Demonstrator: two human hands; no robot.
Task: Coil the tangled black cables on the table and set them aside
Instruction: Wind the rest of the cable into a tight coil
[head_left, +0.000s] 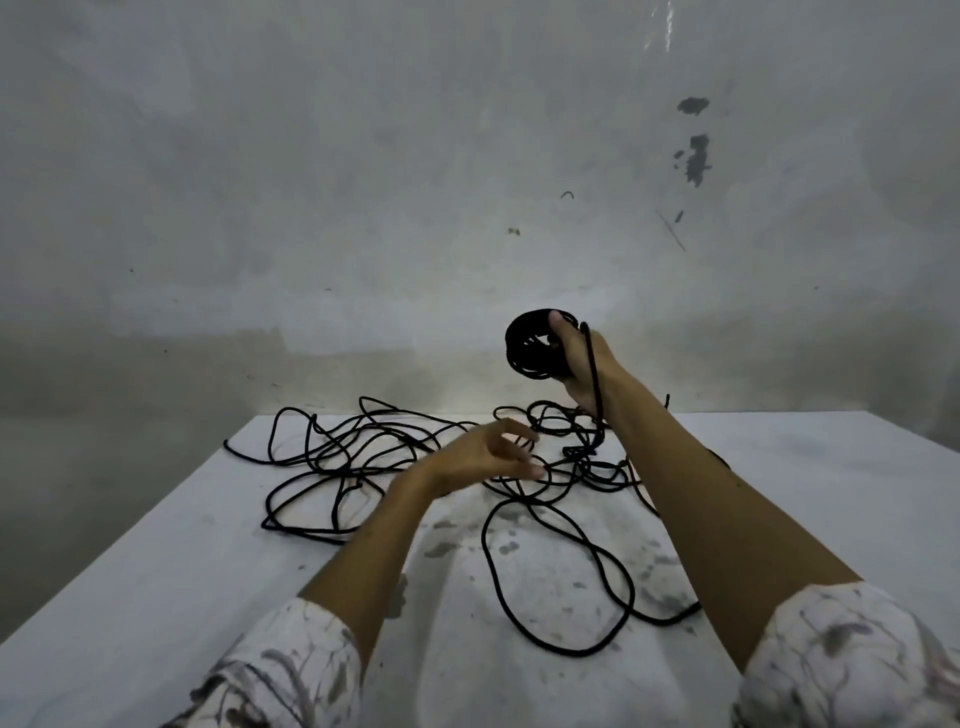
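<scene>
- My right hand (574, 364) is up above the far edge of the table (156, 597), fingers curled round a small black coil (530, 345), thumb over the top of it
- One strand of cable runs from the coil down the back of my right wrist and drops into the heap below
- My right forearm stretches out straight, angled up and away from me, patterned sleeve (852, 660) pushed back near the elbow
- My left hand (488, 454) hovers low over the middle of the tangled black cables (363, 457), fingers loose and slightly spread, gripping nothing
- The tangle sprawls across the far half of the table, with one big loop (550, 566) trailing back toward me between my forearms
</scene>
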